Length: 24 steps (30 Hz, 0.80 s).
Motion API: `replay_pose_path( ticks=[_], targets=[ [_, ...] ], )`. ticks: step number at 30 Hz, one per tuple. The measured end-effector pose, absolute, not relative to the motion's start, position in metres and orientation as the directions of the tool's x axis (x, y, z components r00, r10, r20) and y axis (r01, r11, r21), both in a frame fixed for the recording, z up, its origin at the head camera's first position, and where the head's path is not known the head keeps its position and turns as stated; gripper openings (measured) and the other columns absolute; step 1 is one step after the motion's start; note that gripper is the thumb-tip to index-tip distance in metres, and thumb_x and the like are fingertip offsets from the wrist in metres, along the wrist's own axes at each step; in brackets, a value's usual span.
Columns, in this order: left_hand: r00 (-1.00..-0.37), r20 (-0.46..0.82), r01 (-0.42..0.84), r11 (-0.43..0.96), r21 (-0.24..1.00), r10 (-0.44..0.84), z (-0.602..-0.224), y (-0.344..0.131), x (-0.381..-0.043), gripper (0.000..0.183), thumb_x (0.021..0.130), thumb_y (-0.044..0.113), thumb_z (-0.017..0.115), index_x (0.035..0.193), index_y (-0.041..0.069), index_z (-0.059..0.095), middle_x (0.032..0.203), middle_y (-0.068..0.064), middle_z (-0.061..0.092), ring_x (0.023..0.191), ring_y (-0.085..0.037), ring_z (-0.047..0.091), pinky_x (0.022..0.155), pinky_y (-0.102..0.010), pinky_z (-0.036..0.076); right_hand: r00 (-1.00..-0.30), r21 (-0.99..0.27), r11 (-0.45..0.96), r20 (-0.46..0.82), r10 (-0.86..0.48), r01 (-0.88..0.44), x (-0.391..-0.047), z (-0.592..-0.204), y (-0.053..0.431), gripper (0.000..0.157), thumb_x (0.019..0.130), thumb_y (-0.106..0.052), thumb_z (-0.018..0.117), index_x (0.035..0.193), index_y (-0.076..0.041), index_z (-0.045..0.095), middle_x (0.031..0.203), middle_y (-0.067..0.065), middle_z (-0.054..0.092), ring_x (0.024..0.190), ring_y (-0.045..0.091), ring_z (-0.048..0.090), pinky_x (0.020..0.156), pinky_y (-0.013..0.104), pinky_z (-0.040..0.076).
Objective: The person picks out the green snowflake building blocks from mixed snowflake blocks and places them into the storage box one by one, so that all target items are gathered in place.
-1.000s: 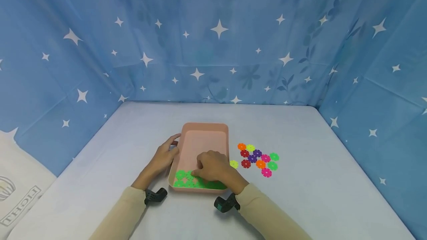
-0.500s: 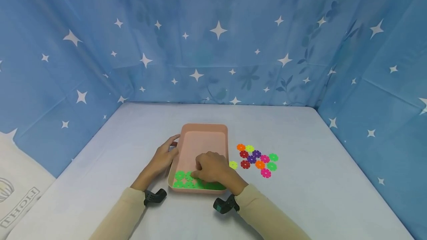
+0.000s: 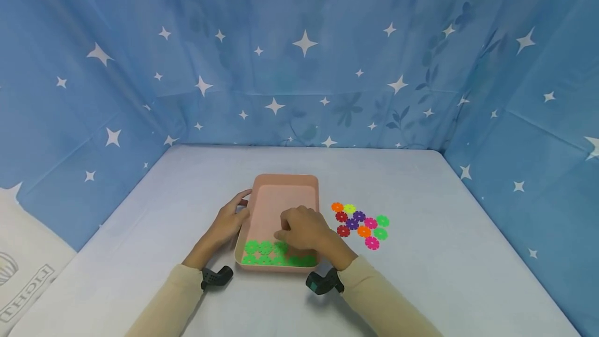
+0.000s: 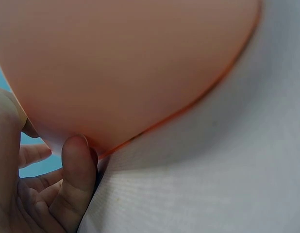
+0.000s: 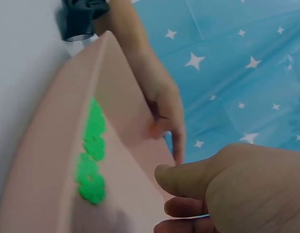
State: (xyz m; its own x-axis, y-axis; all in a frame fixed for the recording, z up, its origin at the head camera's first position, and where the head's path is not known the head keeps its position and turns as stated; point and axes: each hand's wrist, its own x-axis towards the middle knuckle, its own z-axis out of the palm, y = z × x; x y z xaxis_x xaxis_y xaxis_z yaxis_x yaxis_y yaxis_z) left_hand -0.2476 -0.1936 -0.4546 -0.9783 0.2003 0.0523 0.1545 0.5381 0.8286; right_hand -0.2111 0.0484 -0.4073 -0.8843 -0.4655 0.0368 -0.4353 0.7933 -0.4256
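A pink rectangular tray (image 3: 283, 199) lies on the white table. Along its near end, green snowflake-shaped plastic discs (image 3: 265, 247) sit in two rows, partly covered by my right hand. My left hand (image 3: 229, 222) holds the tray's left side; in the left wrist view the thumb (image 4: 77, 158) presses against the outer wall, with fingers behind it. My right hand (image 3: 306, 229) hovers over the tray just beyond the green rows. In the right wrist view, its thumb (image 5: 181, 179) stands apart from the bent fingers, and nothing shows between them.
Right of the tray lies a loose group of snowflake discs: orange (image 3: 337, 207), yellow (image 3: 349, 208), red (image 3: 343, 231), purple (image 3: 352, 224), pink (image 3: 372, 243) and green (image 3: 381, 233). A blue star-patterned curtain (image 3: 299, 66) surrounds the table (image 3: 412, 186).
My right hand has lifted slightly and moved right, off the green discs, uncovering another one in the upper row. A yellow disc beside the tray is now hidden. My left hand stays on the tray.
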Motion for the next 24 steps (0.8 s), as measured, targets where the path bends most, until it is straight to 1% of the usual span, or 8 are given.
replay_pose_path(
  ticks=[3,8,12,16,20,24],
  targets=[
    [-0.979,0.055,0.155,0.541,0.827,0.198,-0.455,-0.194,-0.248,0.062,0.097,0.021,0.044,0.159,0.018,0.034,0.139,-0.021,0.053,0.102,-0.029,0.067,0.086,-0.043,0.055,-0.892,-0.458,0.779,0.072,-0.447,-0.428,-0.214,-0.398,0.057,0.027,0.091,-0.037,0.075,0.073,-0.022,0.06,0.062,-0.007,0.053,0.058,0.012,0.051,0.052,0.029,0.044],
    [-0.98,0.055,0.154,0.545,0.824,0.194,-0.455,-0.193,-0.248,0.062,0.097,0.021,0.044,0.159,0.018,0.034,0.14,-0.021,0.053,0.103,-0.029,0.066,0.087,-0.044,0.054,-0.9,-0.499,0.756,0.137,-0.414,-0.424,-0.219,-0.387,0.072,0.026,0.093,-0.034,0.073,0.074,-0.021,0.06,0.062,-0.006,0.053,0.054,0.011,0.049,0.05,0.028,0.041],
    [-0.981,0.051,0.147,0.541,0.828,0.189,-0.456,-0.194,-0.248,0.062,0.097,0.02,0.044,0.158,0.019,0.035,0.138,-0.02,0.054,0.1,-0.028,0.067,0.086,-0.042,0.055,-0.914,-0.532,0.747,0.159,-0.374,-0.398,-0.22,-0.383,0.084,0.023,0.093,-0.03,0.072,0.076,-0.02,0.06,0.065,-0.006,0.055,0.056,0.013,0.05,0.052,0.03,0.041],
    [-0.98,0.058,0.153,0.524,0.838,0.192,-0.456,-0.194,-0.248,0.061,0.098,0.02,0.044,0.158,0.02,0.035,0.138,-0.019,0.053,0.096,-0.027,0.068,0.083,-0.041,0.055,-0.934,-0.574,0.738,0.185,-0.304,-0.354,-0.221,-0.386,0.098,0.02,0.093,-0.029,0.072,0.078,-0.02,0.062,0.068,-0.005,0.057,0.057,0.015,0.051,0.052,0.033,0.041],
    [-0.979,0.057,0.152,0.521,0.84,0.195,-0.456,-0.193,-0.248,0.061,0.098,0.02,0.044,0.158,0.018,0.035,0.138,-0.02,0.053,0.099,-0.026,0.067,0.086,-0.043,0.055,-0.943,-0.603,0.726,0.232,-0.237,-0.331,-0.224,-0.395,0.118,0.015,0.093,-0.026,0.072,0.081,-0.019,0.065,0.072,-0.006,0.06,0.055,0.015,0.05,0.05,0.032,0.041],
    [-0.981,0.045,0.139,0.526,0.839,0.186,-0.455,-0.192,-0.249,0.061,0.098,0.02,0.045,0.158,0.019,0.036,0.138,-0.019,0.054,0.101,-0.027,0.067,0.088,-0.044,0.054,-0.94,-0.612,0.718,0.276,-0.199,-0.331,-0.228,-0.401,0.138,0.009,0.092,-0.022,0.072,0.086,-0.016,0.068,0.079,-0.005,0.064,0.057,0.015,0.049,0.052,0.032,0.042]
  ],
)
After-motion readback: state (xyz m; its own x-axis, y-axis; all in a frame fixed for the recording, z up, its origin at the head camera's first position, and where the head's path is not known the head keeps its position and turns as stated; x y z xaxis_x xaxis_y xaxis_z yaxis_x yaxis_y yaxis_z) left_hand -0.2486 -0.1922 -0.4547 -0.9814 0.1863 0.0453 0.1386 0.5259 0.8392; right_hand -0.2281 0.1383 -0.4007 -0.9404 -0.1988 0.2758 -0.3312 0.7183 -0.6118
